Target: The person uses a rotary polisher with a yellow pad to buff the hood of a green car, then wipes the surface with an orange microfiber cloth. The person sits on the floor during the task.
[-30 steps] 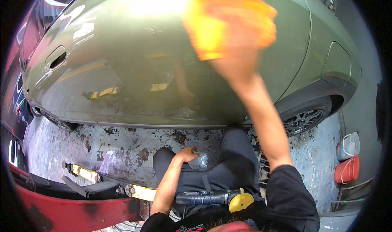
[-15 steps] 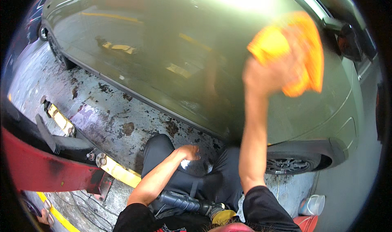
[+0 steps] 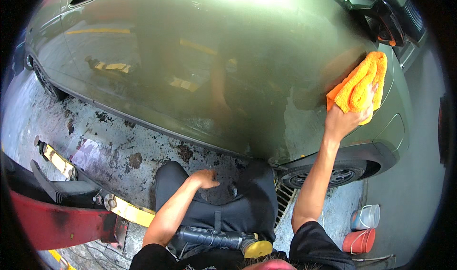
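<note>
My right hand (image 3: 351,119) is closed on a folded orange microfibre cloth (image 3: 364,82), which lies against the green car's side panel (image 3: 266,70) below the black side mirror. Above my lap hangs my left hand (image 3: 204,178), its fingers loosely bent and nothing visible in them. A black power polisher (image 3: 209,237) with a yellow pad (image 3: 257,249) rests across my lap, near my left forearm. Hazy patches show on the panel around the cloth, beside shinier areas with reflections.
The side mirror (image 3: 381,20) juts out at upper right. A wheel (image 3: 328,174) sits beside my right forearm. At lower right stand a clear bucket (image 3: 365,217) and a red bucket (image 3: 359,241). To my left are a red lift post (image 3: 57,222) and its yellow-and-black arm (image 3: 128,210).
My right hand has moved the cloth down and to the right along the panel, and it is no longer blurred. My left hand stays over my lap. The whole view has shifted slightly.
</note>
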`<state>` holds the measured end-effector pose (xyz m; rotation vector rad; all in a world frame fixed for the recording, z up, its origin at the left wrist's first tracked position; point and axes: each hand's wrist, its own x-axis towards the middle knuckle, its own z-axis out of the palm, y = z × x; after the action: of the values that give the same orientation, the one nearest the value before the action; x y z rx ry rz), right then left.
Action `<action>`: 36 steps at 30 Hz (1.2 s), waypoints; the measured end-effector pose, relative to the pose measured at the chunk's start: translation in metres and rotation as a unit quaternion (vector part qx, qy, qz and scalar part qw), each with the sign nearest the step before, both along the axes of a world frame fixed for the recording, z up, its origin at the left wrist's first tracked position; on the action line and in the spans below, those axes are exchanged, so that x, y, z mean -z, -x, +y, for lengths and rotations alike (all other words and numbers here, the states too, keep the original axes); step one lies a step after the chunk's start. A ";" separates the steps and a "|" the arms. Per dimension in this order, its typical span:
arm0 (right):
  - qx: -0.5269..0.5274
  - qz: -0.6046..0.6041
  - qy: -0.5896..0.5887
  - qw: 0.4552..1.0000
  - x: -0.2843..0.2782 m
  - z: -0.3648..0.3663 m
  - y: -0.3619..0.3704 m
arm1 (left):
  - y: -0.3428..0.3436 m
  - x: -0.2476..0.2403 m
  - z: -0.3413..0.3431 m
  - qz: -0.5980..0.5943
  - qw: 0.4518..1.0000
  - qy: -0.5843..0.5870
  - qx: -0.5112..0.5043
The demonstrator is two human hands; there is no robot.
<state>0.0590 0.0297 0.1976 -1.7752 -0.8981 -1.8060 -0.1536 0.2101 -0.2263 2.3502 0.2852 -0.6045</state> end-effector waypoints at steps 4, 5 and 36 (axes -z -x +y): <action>-0.088 -0.032 -0.060 0.994 -0.003 0.113 0.036 | -0.017 0.005 -0.009 -0.023 0.998 0.055 0.004; -0.142 -0.023 -0.062 0.988 -0.001 0.155 0.051 | -0.019 0.012 -0.007 -0.025 0.998 0.054 -0.006; -0.240 -0.133 0.320 0.907 0.004 0.174 0.061 | 0.014 -0.024 0.003 -0.037 0.995 0.073 -0.058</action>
<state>-0.0017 0.2038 0.1935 -1.4391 -2.0233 -1.5307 -0.1672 0.2128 -0.2022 2.1924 0.3306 -0.4643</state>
